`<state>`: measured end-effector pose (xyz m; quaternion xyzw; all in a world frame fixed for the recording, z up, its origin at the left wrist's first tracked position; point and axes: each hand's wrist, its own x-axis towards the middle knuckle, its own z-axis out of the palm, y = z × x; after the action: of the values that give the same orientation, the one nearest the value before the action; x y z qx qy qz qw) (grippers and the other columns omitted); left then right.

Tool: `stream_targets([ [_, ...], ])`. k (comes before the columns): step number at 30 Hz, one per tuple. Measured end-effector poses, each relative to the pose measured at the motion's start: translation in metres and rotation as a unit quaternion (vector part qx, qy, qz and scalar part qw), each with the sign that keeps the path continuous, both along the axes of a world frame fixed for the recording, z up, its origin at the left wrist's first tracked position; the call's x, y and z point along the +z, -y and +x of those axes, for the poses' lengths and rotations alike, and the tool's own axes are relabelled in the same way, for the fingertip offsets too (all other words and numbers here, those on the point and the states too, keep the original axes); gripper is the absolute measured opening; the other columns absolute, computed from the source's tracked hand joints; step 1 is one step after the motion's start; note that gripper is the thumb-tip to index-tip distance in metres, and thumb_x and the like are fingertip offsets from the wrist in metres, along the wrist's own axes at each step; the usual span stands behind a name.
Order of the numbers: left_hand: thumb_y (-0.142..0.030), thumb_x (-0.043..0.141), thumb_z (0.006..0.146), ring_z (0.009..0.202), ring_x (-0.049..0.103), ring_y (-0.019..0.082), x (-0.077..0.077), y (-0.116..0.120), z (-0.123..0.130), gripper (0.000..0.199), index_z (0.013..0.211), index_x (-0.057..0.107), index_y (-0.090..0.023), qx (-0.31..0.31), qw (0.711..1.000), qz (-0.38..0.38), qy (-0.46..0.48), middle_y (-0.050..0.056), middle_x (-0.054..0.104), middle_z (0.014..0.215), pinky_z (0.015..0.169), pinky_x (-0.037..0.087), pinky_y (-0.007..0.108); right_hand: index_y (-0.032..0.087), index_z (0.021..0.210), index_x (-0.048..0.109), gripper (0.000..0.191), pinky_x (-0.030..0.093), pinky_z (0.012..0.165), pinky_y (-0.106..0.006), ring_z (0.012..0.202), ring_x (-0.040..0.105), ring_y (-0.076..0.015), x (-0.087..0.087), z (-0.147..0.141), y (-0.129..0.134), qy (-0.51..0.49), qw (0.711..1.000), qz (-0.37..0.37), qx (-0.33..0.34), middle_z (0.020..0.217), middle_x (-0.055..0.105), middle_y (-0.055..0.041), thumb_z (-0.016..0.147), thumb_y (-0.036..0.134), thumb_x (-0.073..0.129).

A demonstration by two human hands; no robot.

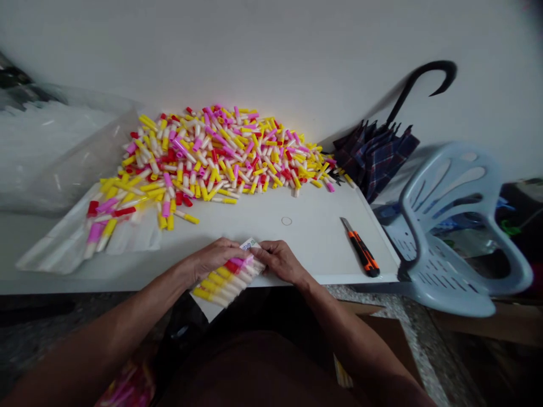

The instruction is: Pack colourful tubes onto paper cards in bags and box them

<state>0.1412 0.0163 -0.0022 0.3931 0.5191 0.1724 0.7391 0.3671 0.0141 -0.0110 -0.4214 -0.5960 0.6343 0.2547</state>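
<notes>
Both hands hold a flat clear packet point(224, 278) over the table's front edge, tilted. In it lies a row of several white tubes with yellow, red and pink ends, and a printed strip shows at its top end. My left hand point(216, 255) grips the packet's upper left side, fingers closed. My right hand point(280, 260) pinches the top right corner near the print. Beyond them spreads a big pile of the same tubes point(229, 152). To the left, more flat clear bags point(136, 236) lie on the table with loose tubes on top.
A large clear plastic bag point(63, 152) of white things stands at the left. An orange and black utility knife point(361, 249) lies on the white table point(314, 226) at right, blade out. A folded dark plaid umbrella point(373, 152) leans on the wall, beside a pale blue plastic chair point(445, 226).
</notes>
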Motion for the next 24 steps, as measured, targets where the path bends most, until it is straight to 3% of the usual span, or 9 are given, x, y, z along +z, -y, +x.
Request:
stream_targets([
  [4, -0.043, 0.085, 0.071, 0.055, 0.062, 0.017, -0.006, 0.021, -0.005, 0.036, 0.087, 0.074, -0.013, 0.040, 0.998, -0.024, 0.045, 0.006, 0.070, 0.070, 0.053, 0.048, 0.026, 0.017, 0.082, 0.073, 0.049, 0.041, 0.052, -0.023, 0.054, 0.050, -0.0113, 0.006, 0.000, 0.005, 0.042, 0.999, 0.021, 0.019, 0.061, 0.056, 0.0018, 0.097, 0.062, 0.062],
  [8, -0.044, 0.088, 0.068, 0.051, 0.060, 0.016, -0.001, 0.035, -0.009, 0.038, 0.084, 0.074, -0.013, 0.057, 0.996, -0.051, 0.045, 0.004, 0.068, 0.066, 0.050, 0.046, 0.026, 0.016, 0.080, 0.075, 0.048, 0.048, 0.054, -0.024, 0.055, 0.055, -0.0116, 0.017, 0.007, -0.003, 0.036, 0.999, 0.014, 0.008, 0.064, 0.062, -0.0003, 0.095, 0.061, 0.066],
  [14, -0.043, 0.090, 0.066, 0.053, 0.057, 0.012, 0.004, 0.040, -0.010, 0.036, 0.079, 0.073, -0.013, 0.088, 0.993, -0.031, 0.071, 0.002, 0.067, 0.066, 0.053, 0.044, 0.024, 0.015, 0.085, 0.077, 0.046, 0.052, 0.053, -0.023, 0.060, 0.058, -0.0120, 0.037, 0.045, -0.049, 0.057, 0.996, 0.061, -0.023, 0.070, 0.067, -0.0033, 0.090, 0.060, 0.071],
  [17, -0.042, 0.091, 0.067, 0.054, 0.054, 0.011, 0.008, 0.040, -0.010, 0.035, 0.074, 0.071, -0.014, 0.104, 0.991, -0.008, 0.081, 0.001, 0.065, 0.065, 0.053, 0.044, 0.023, 0.014, 0.088, 0.075, 0.048, 0.051, 0.052, -0.026, 0.058, 0.058, -0.0134, 0.039, 0.083, -0.081, 0.098, 0.983, 0.108, -0.108, 0.072, 0.068, -0.0049, 0.090, 0.062, 0.069],
  [19, -0.042, 0.093, 0.066, 0.058, 0.058, 0.012, 0.009, 0.040, -0.010, 0.036, 0.077, 0.072, -0.014, 0.125, 0.989, -0.009, 0.078, 0.002, 0.068, 0.069, 0.055, 0.048, 0.024, 0.013, 0.092, 0.074, 0.050, 0.052, 0.055, -0.030, 0.060, 0.060, -0.0170, 0.037, 0.107, -0.097, 0.206, 0.952, 0.137, -0.179, 0.075, 0.069, -0.0082, 0.093, 0.061, 0.064],
  [22, -0.043, 0.095, 0.064, 0.068, 0.066, 0.015, 0.008, 0.039, -0.009, 0.042, 0.086, 0.075, -0.014, 0.177, 0.982, -0.009, 0.071, 0.005, 0.073, 0.083, 0.060, 0.055, 0.026, 0.008, 0.112, 0.073, 0.054, 0.057, 0.075, -0.043, 0.091, 0.069, -0.0319, 0.033, 0.123, -0.098, 0.426, 0.836, 0.213, -0.274, 0.101, 0.074, -0.0214, 0.091, 0.058, 0.068],
  [23, -0.044, 0.095, 0.064, 0.069, 0.066, 0.015, 0.007, 0.038, -0.008, 0.043, 0.087, 0.074, -0.014, 0.187, 0.979, -0.002, 0.079, 0.005, 0.073, 0.083, 0.059, 0.055, 0.026, 0.008, 0.121, 0.071, 0.058, 0.056, 0.083, -0.047, 0.106, 0.067, -0.0367, 0.033, 0.119, -0.090, 0.456, 0.799, 0.255, -0.298, 0.115, 0.072, -0.0256, 0.090, 0.057, 0.070],
  [24, -0.044, 0.095, 0.064, 0.067, 0.066, 0.015, 0.006, 0.036, -0.007, 0.043, 0.085, 0.073, -0.014, 0.190, 0.978, 0.008, 0.091, 0.004, 0.072, 0.081, 0.058, 0.055, 0.025, 0.009, 0.129, 0.068, 0.062, 0.055, 0.089, -0.050, 0.117, 0.063, -0.0393, 0.032, 0.111, -0.078, 0.453, 0.781, 0.296, -0.312, 0.128, 0.068, -0.0275, 0.091, 0.058, 0.069],
])
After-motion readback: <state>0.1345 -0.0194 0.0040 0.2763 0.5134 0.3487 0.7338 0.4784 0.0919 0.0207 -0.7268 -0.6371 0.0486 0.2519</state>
